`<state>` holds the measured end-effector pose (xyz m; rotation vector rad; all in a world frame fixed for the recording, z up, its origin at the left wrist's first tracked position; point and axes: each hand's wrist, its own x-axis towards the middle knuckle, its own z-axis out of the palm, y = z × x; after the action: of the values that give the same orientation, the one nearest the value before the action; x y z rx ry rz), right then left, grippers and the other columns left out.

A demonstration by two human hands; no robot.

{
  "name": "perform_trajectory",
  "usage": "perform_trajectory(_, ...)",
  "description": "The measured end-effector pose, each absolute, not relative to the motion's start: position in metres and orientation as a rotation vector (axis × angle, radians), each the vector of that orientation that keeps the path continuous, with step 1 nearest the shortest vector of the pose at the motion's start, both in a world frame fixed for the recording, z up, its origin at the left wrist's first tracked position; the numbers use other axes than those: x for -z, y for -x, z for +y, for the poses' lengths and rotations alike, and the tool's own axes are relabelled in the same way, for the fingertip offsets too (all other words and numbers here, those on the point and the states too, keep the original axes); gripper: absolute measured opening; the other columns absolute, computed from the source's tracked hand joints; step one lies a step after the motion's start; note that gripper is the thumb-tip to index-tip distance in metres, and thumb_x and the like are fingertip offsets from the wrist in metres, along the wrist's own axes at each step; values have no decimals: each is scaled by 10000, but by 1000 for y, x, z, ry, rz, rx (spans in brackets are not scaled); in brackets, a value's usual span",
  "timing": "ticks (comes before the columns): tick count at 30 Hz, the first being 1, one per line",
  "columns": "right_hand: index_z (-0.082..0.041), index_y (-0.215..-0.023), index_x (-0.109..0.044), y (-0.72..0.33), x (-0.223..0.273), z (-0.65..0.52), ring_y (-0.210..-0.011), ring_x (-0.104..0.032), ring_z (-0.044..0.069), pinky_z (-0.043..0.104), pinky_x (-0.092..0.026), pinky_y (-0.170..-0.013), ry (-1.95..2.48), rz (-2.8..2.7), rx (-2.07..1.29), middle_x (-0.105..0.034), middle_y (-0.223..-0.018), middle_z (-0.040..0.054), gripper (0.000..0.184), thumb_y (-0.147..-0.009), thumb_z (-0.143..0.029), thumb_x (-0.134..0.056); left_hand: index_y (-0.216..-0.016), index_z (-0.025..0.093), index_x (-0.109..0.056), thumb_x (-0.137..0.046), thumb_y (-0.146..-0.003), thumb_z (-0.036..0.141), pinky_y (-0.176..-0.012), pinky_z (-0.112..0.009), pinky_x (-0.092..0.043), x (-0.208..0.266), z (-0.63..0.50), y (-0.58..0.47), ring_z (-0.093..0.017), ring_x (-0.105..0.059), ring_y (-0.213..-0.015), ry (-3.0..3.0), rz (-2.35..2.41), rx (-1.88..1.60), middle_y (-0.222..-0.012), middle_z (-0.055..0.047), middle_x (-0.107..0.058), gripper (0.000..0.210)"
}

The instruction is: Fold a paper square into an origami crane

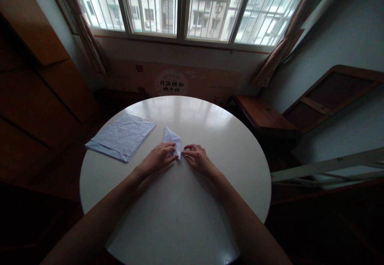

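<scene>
A small sheet of pale paper [172, 134], folded to a narrow pointed shape, lies on the round white table [180, 221]. Over its lower left part rests my left hand [162, 155], fingers curled on top and the thumb near the bottom tip, holding it against the tabletop. My right hand [198, 159] is just beside the paper's right edge, its fingers apart and nothing seen between them. Part of the folded paper is hidden under my left fingers.
A stack of creased pale paper sheets [123, 137] lies at the table's left side. Beyond the table are a brown wooden bench [264, 113], a printed cardboard panel [204, 81] and a barred window [210, 9]. A wooden cabinet [51, 85] stands to the left.
</scene>
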<state>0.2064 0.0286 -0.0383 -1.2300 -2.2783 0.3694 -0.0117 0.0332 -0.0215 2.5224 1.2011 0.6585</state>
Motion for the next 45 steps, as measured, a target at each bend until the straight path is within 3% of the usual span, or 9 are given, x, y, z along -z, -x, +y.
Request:
perform_trajectory(7, -315, -1172, -638, -212, 33, 27, -1124, -475, 235, 426, -367, -972, 1207, -2228, -362, -600, -1163, 58, 415, -789, -156, -638, -1123, 250, -642, -585, -861, 302, -1004, -321, -444, 25, 28, 9, -185, -542, -1130, -2445, 830, -722, -1182, -80, -509, 273)
perform_trajectory(13, -349, -1209, -611, -213, 28, 23, -1193, -423, 264, 467, -350, -986, 1220, -2322, -353, -548, -1245, 70, 393, -825, -269, -633, -1079, 270, -652, -493, -919, 308, -1119, -574, -173, 24, 29, 8, -226, -514, -1198, -2576, 1085, -592, -1277, -68, -541, 229)
perform_trajectory(17, -338, -1207, -615, -211, 27, 21, -1201, -418, 270, 468, -352, -986, 1234, -2321, -315, -529, -1264, 84, 366, -841, -328, -618, -1070, 262, -642, -497, -913, 339, -1099, -632, -95, 23, 29, 8, -256, -426, -1297, -2543, 1180, -558, -1337, -66, -539, 227)
perform_trajectory(24, -338, -1125, -665, -215, 26, 23, -1254, -381, 273, 462, -301, -1011, 1231, -2340, -247, -600, -1231, 31, 281, -853, -298, -607, -1095, 284, -644, -534, -898, 292, -1092, -560, -208, 16, 26, 9, -237, -432, -1282, -2534, 925, -518, -1350, -53, -530, 226)
perform_trajectory(30, -295, -1098, -680, -217, 20, 21, -1171, -406, 282, 462, -261, -998, 1304, -2362, -165, -642, -1101, 56, 260, -852, -331, -603, -1053, 301, -694, -557, -880, 238, -965, -387, -405, 16, 32, 12, -193, -564, -1016, -2533, 1011, -620, -1102, -52, -628, 229)
perform_trajectory(35, -260, -1002, -700, -216, 12, 17, -1061, -432, 266, 436, -260, -961, 1363, -2362, -118, -627, -985, 79, 247, -847, -423, -598, -959, 275, -709, -572, -852, 222, -1080, -558, -207, 16, 36, 20, -206, -590, -1052, -2410, 1048, -560, -1123, -36, -656, 182)
perform_trajectory(39, -227, -883, -683, -215, 9, 15, -946, -483, 228, 424, -241, -958, 1356, -2386, -124, -628, -867, 58, 273, -839, -482, -594, -1087, 326, -673, -667, -762, 246, -1076, -649, -59, 14, 31, 20, -287, -429, -1263, -2440, 1029, -446, -1247, -38, -586, 335)
perform_trajectory(42, -210, -831, -658, -209, 8, 13, -886, -505, 204, 403, -253, -943, 1319, -2437, -141, -631, -836, 49, 311, -851, -506, -568, -1194, 388, -607, -690, -758, 318, -1087, -637, -34, 17, 28, 15, -287, -387, -1284, -2494, 1032, -447, -1276, -30, -545, 449)
perform_trajectory(45, -202, -884, -649, -202, 10, 11, -899, -511, 204, 368, -296, -888, 1285, -2477, -148, -631, -882, 64, 306, -871, -490, -547, -1164, 385, -628, -657, -798, 383, -1098, -605, -95, 19, 29, 12, -261, -443, -1229, -2510, 1052, -493, -1232, -27, -569, 368)
